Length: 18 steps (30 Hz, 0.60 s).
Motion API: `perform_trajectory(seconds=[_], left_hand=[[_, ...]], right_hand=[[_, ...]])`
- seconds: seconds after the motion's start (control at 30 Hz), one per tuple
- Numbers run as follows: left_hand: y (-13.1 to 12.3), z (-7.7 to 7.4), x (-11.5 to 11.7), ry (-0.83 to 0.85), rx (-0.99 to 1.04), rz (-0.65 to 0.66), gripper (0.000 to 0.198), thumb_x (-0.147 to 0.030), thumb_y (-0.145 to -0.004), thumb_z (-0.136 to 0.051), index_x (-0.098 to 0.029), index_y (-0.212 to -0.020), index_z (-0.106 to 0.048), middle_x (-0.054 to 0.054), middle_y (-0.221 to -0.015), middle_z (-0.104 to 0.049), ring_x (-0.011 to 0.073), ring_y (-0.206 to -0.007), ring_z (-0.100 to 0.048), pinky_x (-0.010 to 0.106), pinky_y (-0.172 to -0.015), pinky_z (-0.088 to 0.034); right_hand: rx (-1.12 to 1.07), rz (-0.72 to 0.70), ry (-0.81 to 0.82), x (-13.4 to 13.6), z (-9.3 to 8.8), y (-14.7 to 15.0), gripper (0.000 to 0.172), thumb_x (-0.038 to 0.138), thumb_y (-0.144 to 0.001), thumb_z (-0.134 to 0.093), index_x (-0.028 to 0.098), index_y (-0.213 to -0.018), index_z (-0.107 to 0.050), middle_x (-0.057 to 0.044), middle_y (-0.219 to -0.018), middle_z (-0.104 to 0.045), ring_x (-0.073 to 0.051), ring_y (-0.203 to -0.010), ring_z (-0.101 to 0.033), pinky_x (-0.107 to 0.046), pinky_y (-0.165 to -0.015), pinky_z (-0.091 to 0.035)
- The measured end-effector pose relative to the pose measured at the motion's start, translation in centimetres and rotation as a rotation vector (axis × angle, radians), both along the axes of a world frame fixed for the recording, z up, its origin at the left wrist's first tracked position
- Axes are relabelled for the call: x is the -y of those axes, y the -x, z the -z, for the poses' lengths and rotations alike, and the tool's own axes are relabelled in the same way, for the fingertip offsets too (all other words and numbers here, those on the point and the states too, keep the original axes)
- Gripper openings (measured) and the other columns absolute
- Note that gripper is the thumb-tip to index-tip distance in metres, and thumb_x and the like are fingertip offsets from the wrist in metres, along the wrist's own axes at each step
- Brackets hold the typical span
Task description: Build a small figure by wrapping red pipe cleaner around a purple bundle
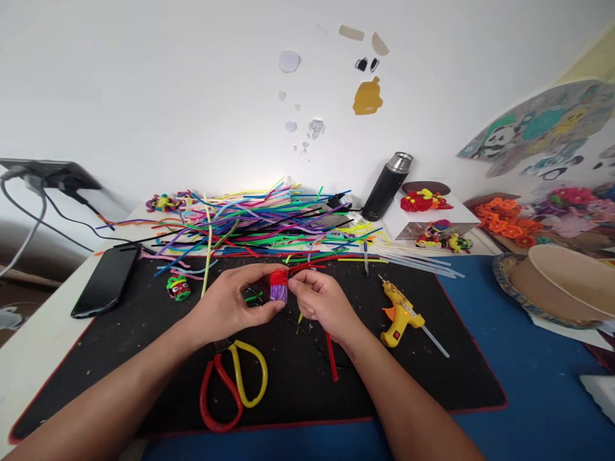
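Between thumb and fingers of my left hand is a small pipe-cleaner roll, red on top and purple below. My right hand is closed in a pinch at the roll's right side, on what looks like a red pipe cleaner; its fingers partly hide the grip. A red pipe cleaner shows below that hand; whether it is the same strand I cannot tell. Scissors with one red and one yellow handle lie under my left wrist. Left of my hands sits a small green and red pipe-cleaner figure.
A yellow glue gun with a glue stick in it lies on the black mat. Loose pipe cleaners heap along the wall. A black bottle stands behind, a phone rests left, and bowls sit right.
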<state>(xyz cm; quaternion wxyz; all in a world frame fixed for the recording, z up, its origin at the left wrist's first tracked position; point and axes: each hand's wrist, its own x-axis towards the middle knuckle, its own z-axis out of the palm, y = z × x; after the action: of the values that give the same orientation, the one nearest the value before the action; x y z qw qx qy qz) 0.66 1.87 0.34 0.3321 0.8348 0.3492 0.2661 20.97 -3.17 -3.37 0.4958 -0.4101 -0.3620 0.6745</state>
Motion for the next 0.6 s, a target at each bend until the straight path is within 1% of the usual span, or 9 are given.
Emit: perform_trajectory(seconds=[0.1,0.2,0.37,0.5,0.6], left_hand=[[-0.1,0.0,0.2,-0.017,0.012,-0.003,0.045,-0.042,-0.085,-0.076,-0.02,-0.125,-0.074,0.012,-0.123,-0.081,0.0297,-0.11,-0.077,0.04,-0.101,-0.06],[-0.3,0.1,0.3,-0.035,0.058,0.028,0.043,-0.04,-0.088,-0.075,-0.02,-0.126,-0.073,0.012,-0.121,-0.081,0.0286,-0.109,-0.077,0.038,-0.098,-0.06],[-0.2,0.8,0.2,-0.058,0.137,0.095,0.046,-0.04,-0.092,-0.077,-0.02,-0.132,-0.07,0.012,-0.116,-0.078,0.0266,-0.107,-0.073,0.036,-0.093,-0.058],[0.0,1.4,-0.1,-0.066,0.192,0.142,0.05,-0.048,-0.095,-0.075,-0.022,-0.137,-0.068,0.01,-0.115,-0.074,0.0248,-0.103,-0.069,0.036,-0.09,-0.055],[-0.2,1.8,0.0,-0.083,0.201,0.149,0.056,-0.056,-0.096,-0.07,-0.024,-0.141,-0.065,0.009,-0.11,-0.071,0.024,-0.101,-0.066,0.036,-0.089,-0.054]], right_hand=[[-0.032,-0.046,0.006,0.1,0.1,0.0,0.046,0.061,-0.079,-0.084,0.02,-0.082,-0.062,0.012,-0.048,-0.038,-0.007,-0.042,-0.025,-0.024,-0.045,-0.018],[-0.057,-0.11,0.01,0.2,0.2,0.0,0.049,0.064,-0.081,-0.082,0.02,-0.084,-0.061,0.011,-0.049,-0.041,-0.007,-0.042,-0.025,-0.024,-0.044,-0.018],[-0.111,-0.173,0.002,0.3,0.4,-0.1,0.047,0.063,-0.086,-0.079,0.019,-0.088,-0.063,0.009,-0.053,-0.047,-0.006,-0.041,-0.028,-0.025,-0.044,-0.017],[-0.16,-0.218,-0.007,0.5,0.4,-0.2,0.044,0.061,-0.09,-0.076,0.017,-0.092,-0.067,0.007,-0.056,-0.052,-0.006,-0.041,-0.031,-0.025,-0.043,-0.017],[-0.188,-0.224,0.002,0.6,0.3,-0.1,0.045,0.061,-0.092,-0.074,0.016,-0.096,-0.071,0.006,-0.056,-0.053,-0.006,-0.041,-0.031,-0.025,-0.043,-0.016]])
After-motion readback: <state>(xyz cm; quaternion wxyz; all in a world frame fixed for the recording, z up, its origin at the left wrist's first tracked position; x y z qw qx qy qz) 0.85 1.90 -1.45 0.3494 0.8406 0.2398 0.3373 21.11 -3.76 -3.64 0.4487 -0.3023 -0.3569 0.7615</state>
